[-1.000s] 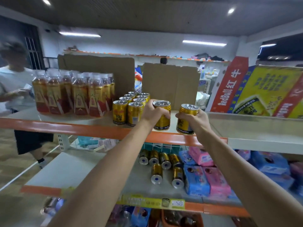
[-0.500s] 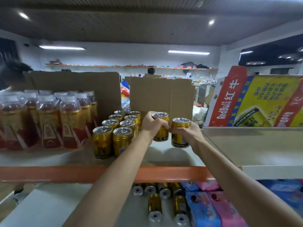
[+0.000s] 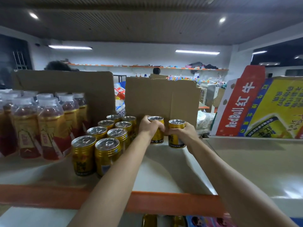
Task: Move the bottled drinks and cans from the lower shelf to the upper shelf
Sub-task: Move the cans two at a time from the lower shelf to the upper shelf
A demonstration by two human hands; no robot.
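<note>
Fluorescent strips light a stockroom with a pale upper shelf [image 3: 165,163], edged in orange, filling the middle of the view. The person's left hand [image 3: 148,127] curls around a gold can [image 3: 157,136], fingers wrapped across its front. At three o'clock from it, the right hand [image 3: 184,133] grips a second gold can [image 3: 174,140] the same way. Both cans are upright and seem to rest on the shelf, nearly touching each other, just in front of a brown cardboard sheet [image 3: 161,97] at twelve o'clock.

At nine o'clock from the left hand, eight more gold cans [image 3: 107,138] stand in two rows running front to back. Further toward nine o'clock, a shrink-wrapped pack of bottled drinks [image 3: 49,126] with red and gold labels stands before another cardboard sheet [image 3: 65,84]. At three o'clock of the view, a red and yellow Red Bull carton [image 3: 262,110] leans on the neighbouring shelf.

At six o'clock, below the orange edge, the tops of two gold cans on the lower shelf [image 3: 149,220] just show, too blurred to say how they lie.
</note>
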